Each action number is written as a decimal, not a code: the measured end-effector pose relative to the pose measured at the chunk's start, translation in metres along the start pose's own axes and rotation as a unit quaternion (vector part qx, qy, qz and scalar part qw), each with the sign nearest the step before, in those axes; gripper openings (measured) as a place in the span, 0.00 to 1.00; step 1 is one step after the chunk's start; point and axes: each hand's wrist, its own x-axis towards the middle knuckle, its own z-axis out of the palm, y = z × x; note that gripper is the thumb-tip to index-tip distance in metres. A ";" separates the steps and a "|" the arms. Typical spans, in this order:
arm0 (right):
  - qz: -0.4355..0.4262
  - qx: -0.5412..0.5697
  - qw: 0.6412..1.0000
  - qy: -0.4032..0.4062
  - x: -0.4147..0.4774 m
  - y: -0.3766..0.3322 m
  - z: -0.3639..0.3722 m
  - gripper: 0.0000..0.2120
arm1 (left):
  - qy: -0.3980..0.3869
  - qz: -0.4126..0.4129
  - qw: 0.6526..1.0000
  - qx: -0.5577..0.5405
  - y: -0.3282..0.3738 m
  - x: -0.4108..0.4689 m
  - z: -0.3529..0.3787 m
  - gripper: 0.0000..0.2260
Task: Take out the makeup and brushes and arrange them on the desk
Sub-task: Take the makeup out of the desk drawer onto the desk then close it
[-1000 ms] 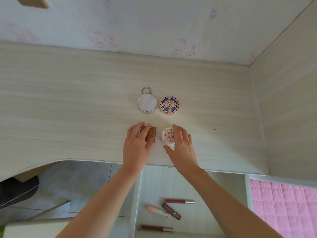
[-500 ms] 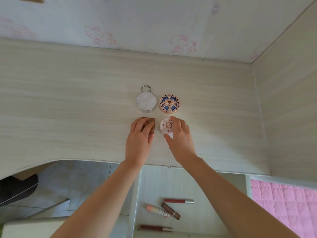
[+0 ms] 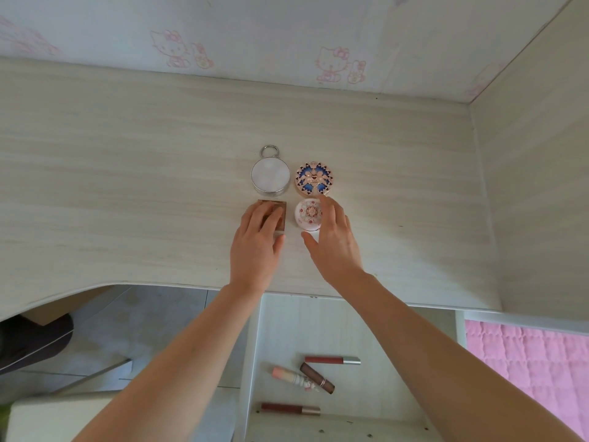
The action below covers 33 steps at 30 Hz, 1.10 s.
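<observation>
Four compacts lie on the pale wooden desk [image 3: 127,186] in a two-by-two block. At the back are a white round compact with a metal ring [image 3: 270,176] and a blue-and-gold patterned round compact [image 3: 314,178]. In front, my left hand [image 3: 256,247] rests with straight fingers on a small brown square case [image 3: 279,210]. My right hand [image 3: 334,247] touches the right side of a white floral round compact [image 3: 307,215], fingers straight. Below the desk, an open drawer [image 3: 376,362] holds several lip products: a red gloss tube [image 3: 331,359], a peach tube [image 3: 291,376], a brown lipstick [image 3: 317,378] and another red tube [image 3: 290,408].
A side panel [image 3: 535,186] closes the desk on the right, and a cartoon-cat wallpapered wall [image 3: 287,36] stands behind. A pink quilted bed cover [image 3: 526,362] shows at the lower right. A dark chair seat [image 3: 32,342] sits at the lower left below the desk edge.
Both hands slid the brown square case and the white floral compact away from me, up against the two back compacts.
</observation>
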 end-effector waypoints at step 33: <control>-0.042 -0.112 0.980 -0.160 -0.234 0.136 0.049 0.23 | -0.298 -0.003 0.954 0.038 0.034 -0.242 0.067 0.16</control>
